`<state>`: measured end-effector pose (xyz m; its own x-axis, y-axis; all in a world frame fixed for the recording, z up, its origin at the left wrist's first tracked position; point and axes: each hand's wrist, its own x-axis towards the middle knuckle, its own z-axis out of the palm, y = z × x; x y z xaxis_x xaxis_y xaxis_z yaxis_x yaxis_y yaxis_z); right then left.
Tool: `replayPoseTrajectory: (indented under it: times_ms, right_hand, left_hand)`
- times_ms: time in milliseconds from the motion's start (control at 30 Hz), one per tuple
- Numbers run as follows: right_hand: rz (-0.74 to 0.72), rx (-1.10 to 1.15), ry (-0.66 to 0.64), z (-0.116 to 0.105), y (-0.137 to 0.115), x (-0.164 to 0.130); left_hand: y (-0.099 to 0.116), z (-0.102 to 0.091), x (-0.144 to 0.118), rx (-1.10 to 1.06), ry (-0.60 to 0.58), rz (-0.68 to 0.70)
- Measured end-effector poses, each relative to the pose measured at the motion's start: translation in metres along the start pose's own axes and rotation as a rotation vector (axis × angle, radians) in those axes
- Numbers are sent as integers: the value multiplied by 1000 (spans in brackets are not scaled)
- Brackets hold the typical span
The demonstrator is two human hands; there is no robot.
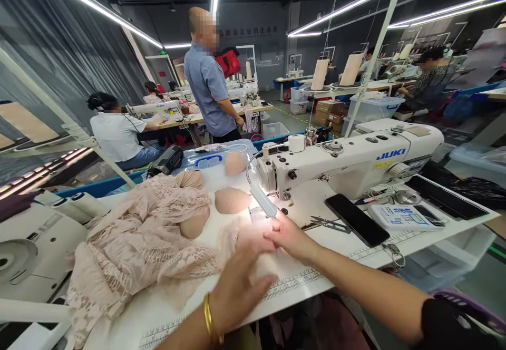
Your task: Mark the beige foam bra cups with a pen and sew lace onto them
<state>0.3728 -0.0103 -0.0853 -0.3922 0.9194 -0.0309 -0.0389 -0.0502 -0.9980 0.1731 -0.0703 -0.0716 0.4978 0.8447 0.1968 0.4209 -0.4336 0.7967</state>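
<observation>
My left hand [245,279], with a gold bangle at the wrist, is held palm down over sheer pink fabric [227,242], fingers stretched and thumb apart, slightly blurred. Close to the needle area of a white sewing machine [316,163], my right hand [290,236] has its fingers curled together at the brightly lit fabric edge. A small lamp [263,201] shines there, and glare hides the fine detail. Left of the needle lie beige moulded cups [232,201]. A large heap of pink lace [138,229] spreads across the table's left side.
Scissors [330,223], a black phone [356,218] and a white-blue box [403,217] lie right of my right hand. A ruler strip [300,281] runs along the table's front edge. Behind the table stands a person in a blue shirt [207,86]; others sit at machines.
</observation>
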Motion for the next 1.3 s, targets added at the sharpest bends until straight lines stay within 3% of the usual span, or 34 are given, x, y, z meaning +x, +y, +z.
replayPoseTrajectory:
  times_ms: [67, 100, 167, 233, 300, 400, 533, 600, 733, 1000, 1133, 1300]
  right_hand:
    - [-27, 114, 42, 18, -2, -13]
    - [-41, 136, 61, 25, -2, -22]
    - [-67, 130, 96, 34, 1, -43]
    - [-88, 74, 89, 37, 6, -66]
    - [-97, 23, 40, 35, 12, -83]
    - [-63, 72, 42, 28, 15, -92]
    - [-10, 206, 227, 25, 15, -86]
    - [-46, 201, 248, 27, 17, -85]
    - [-109, 186, 257, 30, 20, -87]
    - [-39, 362, 197, 28, 14, -85]
    - [-28, 366, 186, 29, 15, -84]
    - [-21, 334, 209, 29, 19, -84]
  left_hand:
    - [8, 24, -27, -646, -131, -359]
    - [10, 34, -34, -898, -66, -502]
    - [13, 44, -35, -1221, 207, -588]
    - [14, 43, -27, -1309, 523, -532]
    - [17, 35, -17, -1300, 665, -506]
    - [22, 25, -8, -1371, 607, -583]
    - [30, 22, -7, -1673, 517, -662]
    - [34, 23, -7, -1682, 530, -608]
    - [37, 29, -7, -1450, 540, -523]
    - [33, 33, -5, -1378, 511, -478]
    - [32, 31, -2, -1433, 515, -518]
    - [33, 30, 5, -1493, 643, -610]
